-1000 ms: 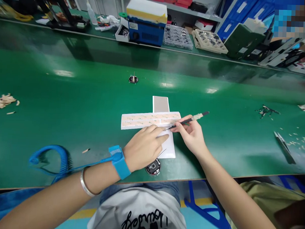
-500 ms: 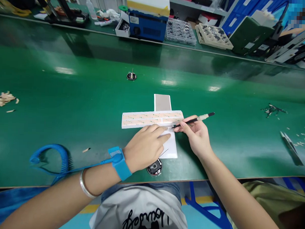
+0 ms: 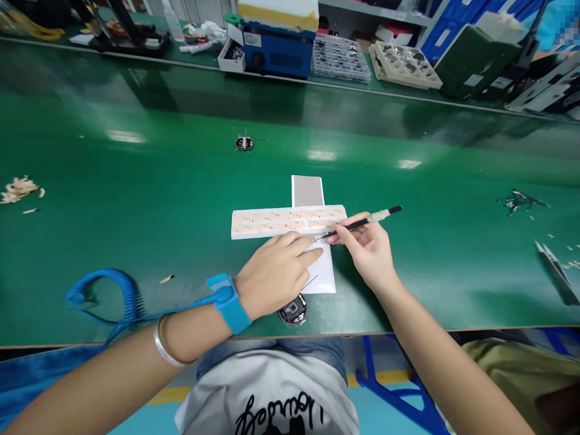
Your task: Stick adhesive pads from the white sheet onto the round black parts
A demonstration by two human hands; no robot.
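My right hand (image 3: pixel 369 249) pinches a slim black pen-like tool (image 3: pixel 361 224) with a pale wrapped section near its upper end. The tool's thin tip points down-left at the lower edge of a label sheet (image 3: pixel 264 223) with rows of small peach stickers. My left hand (image 3: pixel 277 271) lies over that lower edge with its fingers stretched out, partly covering a white sheet (image 3: pixel 325 276) underneath. Whatever is at the tool's tip is too small to make out. Just below the left hand is a round black circuit part (image 3: pixel 294 311) with a thin wire.
A second round part (image 3: pixel 244 143) stands farther back on the green bench (image 3: pixel 187 176). Tweezers (image 3: pixel 557 271) lie at right, near black scraps (image 3: pixel 521 201). Beige strips (image 3: pixel 19 189) are piled at left. A coiled blue cord (image 3: pixel 104 287) runs to my left wristband (image 3: pixel 230 304).
The view has shifted slightly. Both hands keep nearly the same pose over the sheets, and the tool tip stays by the label sheet's lower edge.
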